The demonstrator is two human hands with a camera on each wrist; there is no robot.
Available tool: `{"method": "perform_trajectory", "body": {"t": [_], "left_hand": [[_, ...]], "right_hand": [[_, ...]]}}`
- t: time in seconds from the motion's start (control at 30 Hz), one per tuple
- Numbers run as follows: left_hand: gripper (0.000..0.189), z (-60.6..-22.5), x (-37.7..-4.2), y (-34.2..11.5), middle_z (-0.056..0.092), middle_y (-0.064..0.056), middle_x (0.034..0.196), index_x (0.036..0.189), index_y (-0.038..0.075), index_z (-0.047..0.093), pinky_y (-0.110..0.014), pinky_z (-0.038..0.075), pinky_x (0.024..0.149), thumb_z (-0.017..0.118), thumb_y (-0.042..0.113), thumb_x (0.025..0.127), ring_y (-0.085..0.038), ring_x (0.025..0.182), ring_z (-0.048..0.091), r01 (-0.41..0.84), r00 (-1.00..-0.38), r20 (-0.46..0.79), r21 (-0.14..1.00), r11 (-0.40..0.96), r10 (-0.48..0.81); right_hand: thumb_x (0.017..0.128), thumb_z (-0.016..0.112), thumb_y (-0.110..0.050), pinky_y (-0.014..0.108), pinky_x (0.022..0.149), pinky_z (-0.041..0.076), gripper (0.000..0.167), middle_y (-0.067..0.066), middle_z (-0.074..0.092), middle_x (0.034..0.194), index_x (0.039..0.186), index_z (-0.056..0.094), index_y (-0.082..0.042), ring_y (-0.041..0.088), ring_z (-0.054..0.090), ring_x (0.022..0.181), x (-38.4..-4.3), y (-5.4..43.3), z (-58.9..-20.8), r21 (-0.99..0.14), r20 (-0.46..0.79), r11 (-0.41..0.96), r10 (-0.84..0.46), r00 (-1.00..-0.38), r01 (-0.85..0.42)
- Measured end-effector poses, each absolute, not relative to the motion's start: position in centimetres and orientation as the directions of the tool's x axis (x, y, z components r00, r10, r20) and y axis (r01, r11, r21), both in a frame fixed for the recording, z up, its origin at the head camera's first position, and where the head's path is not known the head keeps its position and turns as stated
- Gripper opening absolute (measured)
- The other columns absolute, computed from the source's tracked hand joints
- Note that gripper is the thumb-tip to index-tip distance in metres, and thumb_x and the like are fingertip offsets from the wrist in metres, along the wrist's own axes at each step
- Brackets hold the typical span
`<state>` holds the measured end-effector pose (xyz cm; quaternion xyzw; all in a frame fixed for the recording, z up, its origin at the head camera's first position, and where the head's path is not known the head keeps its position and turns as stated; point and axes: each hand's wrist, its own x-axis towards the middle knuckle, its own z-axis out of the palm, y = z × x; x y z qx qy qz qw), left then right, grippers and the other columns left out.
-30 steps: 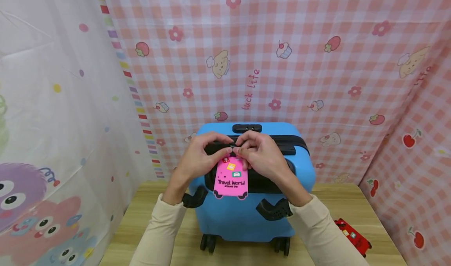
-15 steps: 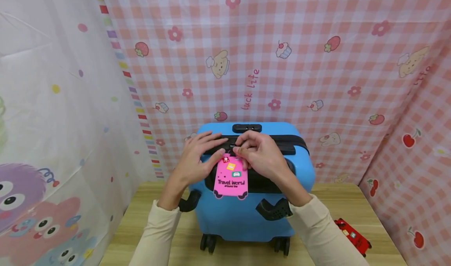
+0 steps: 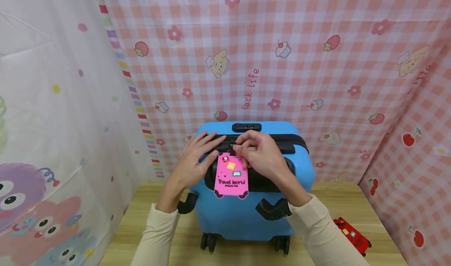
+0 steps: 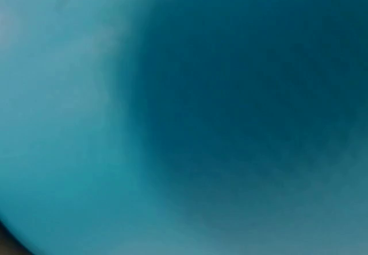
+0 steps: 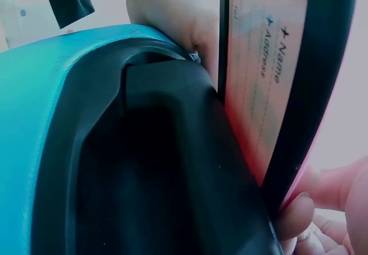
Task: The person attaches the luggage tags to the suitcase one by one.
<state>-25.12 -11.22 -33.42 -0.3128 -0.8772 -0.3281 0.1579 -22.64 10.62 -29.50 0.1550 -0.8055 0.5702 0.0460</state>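
Observation:
A pink luggage tag (image 3: 230,176) printed "Travel World" hangs at the front of an upright blue suitcase (image 3: 243,215), just below its black top handle (image 3: 284,149). My right hand (image 3: 260,154) pinches the tag's upper end by the handle with curled fingers; the strap is mostly hidden. With fingers spread and fairly straight, my left hand (image 3: 192,162) rests at the handle's left part, its thumb near the tag's top corner. The right wrist view shows the tag's back with a name card (image 5: 264,60) and right fingertips (image 5: 296,215) against its edge. Only blurred blue fills the left wrist view.
A red luggage tag (image 3: 353,236) lies on the wooden surface (image 3: 352,199) to the right. Behind the suitcase hangs a pink checked cloth (image 3: 282,78); a white patterned cloth (image 3: 63,101) hangs at the left. A black combination lock (image 3: 246,127) sits on the suitcase's top.
My left hand has let go of the tag's upper end, moved slightly left and straightened its fingers. My right hand has stayed in place, holding the luggage tag.

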Motion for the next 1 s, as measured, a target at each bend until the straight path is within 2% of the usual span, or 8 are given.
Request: {"method": "perform_trajectory", "body": {"t": [0.4, 0.63, 0.8, 1.0], "left_hand": [[0.043, -33.3, -25.3, -11.2, 0.04, -0.007, 0.156, 0.146, 0.025, 0.051, -0.066, 0.012, 0.116, 0.047, 0.032, 0.104, -0.033, 0.15, 0.021, 0.645, -0.761, 0.467, 0.468, 0.604, 0.45], [0.044, -33.5, -25.3, -11.2, 0.039, -0.006, 0.157, 0.147, 0.026, 0.05, -0.066, 0.011, 0.116, 0.046, 0.032, 0.104, -0.032, 0.151, 0.02, 0.631, -0.773, 0.458, 0.476, 0.613, 0.439], [0.044, -33.5, -25.2, -11.2, 0.038, -0.005, 0.157, 0.148, 0.026, 0.049, -0.065, 0.01, 0.117, 0.046, 0.031, 0.104, -0.032, 0.151, 0.02, 0.63, -0.773, 0.457, 0.473, 0.616, 0.44], [0.044, -33.5, -25.1, -11.2, 0.039, -0.006, 0.157, 0.148, 0.025, 0.049, -0.064, 0.01, 0.117, 0.046, 0.031, 0.104, -0.032, 0.151, 0.02, 0.635, -0.769, 0.461, 0.466, 0.616, 0.443]], "right_hand": [[0.095, 0.067, -0.014, 0.033, 0.06, 0.056, 0.031, 0.01, 0.069, 0.087, 0.123, 0.058, -0.004, 0.022, 0.064, 0.062, -21.9, 11.6, -29.5, -0.886, 0.321, 0.268, -0.237, -0.917, -0.379], [0.095, 0.066, -0.009, 0.032, 0.054, 0.05, 0.03, 0.016, 0.066, 0.085, 0.123, 0.057, 0.0, 0.021, 0.059, 0.057, -21.1, 13.2, -29.9, -0.87, 0.377, 0.24, -0.237, -0.895, -0.43], [0.094, 0.065, -0.005, 0.03, 0.055, 0.051, 0.028, 0.019, 0.065, 0.083, 0.12, 0.059, 0.003, 0.02, 0.057, 0.056, -20.3, 15.1, -30.4, -0.855, 0.424, 0.232, -0.202, -0.883, -0.464], [0.095, 0.063, -0.002, 0.027, 0.055, 0.052, 0.023, 0.011, 0.065, 0.083, 0.117, 0.06, 0.004, 0.019, 0.056, 0.055, -19.1, 17.7, -30.9, -0.827, 0.5, 0.22, -0.132, -0.856, -0.517]]}}
